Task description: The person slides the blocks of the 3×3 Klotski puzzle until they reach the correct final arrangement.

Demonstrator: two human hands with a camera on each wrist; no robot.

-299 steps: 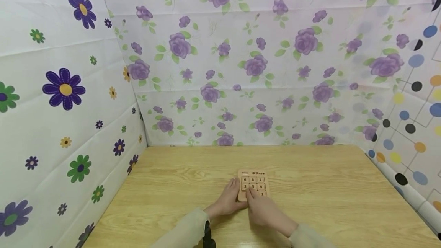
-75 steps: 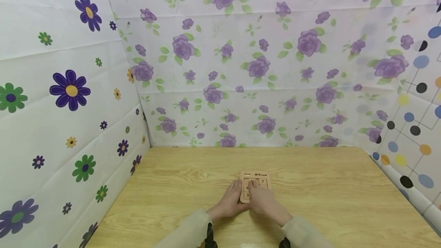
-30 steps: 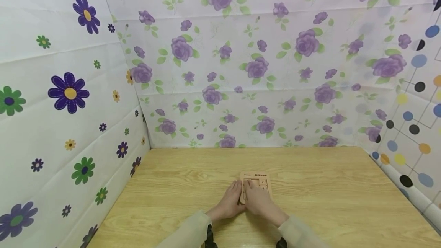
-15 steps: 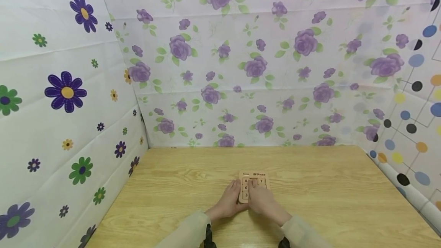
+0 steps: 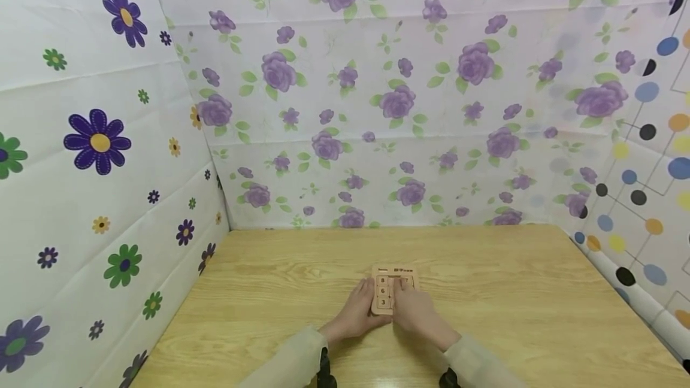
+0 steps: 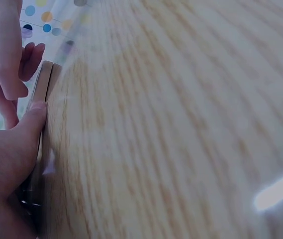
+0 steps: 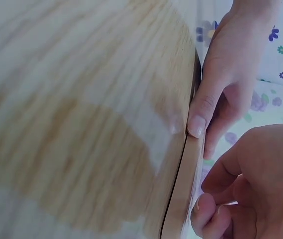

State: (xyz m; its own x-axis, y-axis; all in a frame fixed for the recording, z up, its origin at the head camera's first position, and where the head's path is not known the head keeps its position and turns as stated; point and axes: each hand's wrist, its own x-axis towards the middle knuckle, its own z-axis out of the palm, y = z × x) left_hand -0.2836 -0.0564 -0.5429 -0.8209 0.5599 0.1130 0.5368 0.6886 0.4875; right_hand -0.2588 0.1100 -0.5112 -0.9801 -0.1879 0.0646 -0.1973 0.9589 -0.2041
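Note:
A wooden number slide puzzle lies flat on the table, its printed heading at the far end. My left hand holds it, with fingers along its left edge and the thumb against the near edge; in the right wrist view the left thumb presses that edge. Down the left column stand the 8 tile, the 6 tile and the 3 tile. Over the middle and right columns lies my right hand, fingertips on the upper middle part, hiding most tiles there.
The wood-grain table spreads around the puzzle. A floral cloth hangs along the back edge, with a daisy-print cloth on the left and a dotted cloth on the right.
Since ten seconds ago the 8 has shifted to the top left, with 6 and 3 lower. In the last second my right hand moved rightward, uncovering the left column. My left hand keeps its hold.

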